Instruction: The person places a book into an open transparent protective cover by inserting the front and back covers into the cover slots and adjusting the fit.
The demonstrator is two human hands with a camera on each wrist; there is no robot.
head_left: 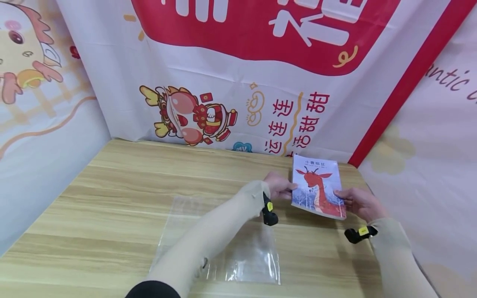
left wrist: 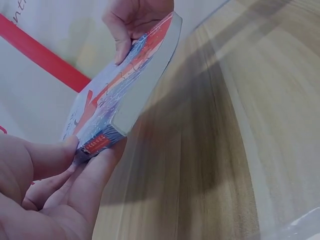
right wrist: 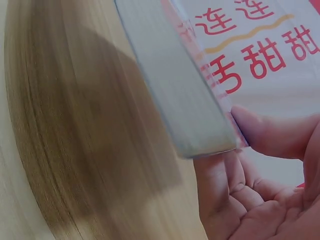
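Observation:
A paperback book (head_left: 316,186) with a red deer on a pale blue cover is held by both hands near the back right of the table. My left hand (head_left: 278,186) pinches its spine side, thumb on the cover and fingers beneath, as the left wrist view shows. On the opposite edge my right hand (head_left: 363,203) grips the book the same way. In the right wrist view the thick block of pages (right wrist: 185,95) faces the camera, with a shadow on the wood below. A clear plastic bag (head_left: 253,248) lies flat on the table, partly covered by my left forearm.
The wooden table (head_left: 93,219) runs back to a white and red printed cloth (head_left: 231,70) hanging behind it. Another printed cloth (head_left: 421,165) stands along the right side, close to my right arm. A third one (head_left: 41,124) hangs at the left.

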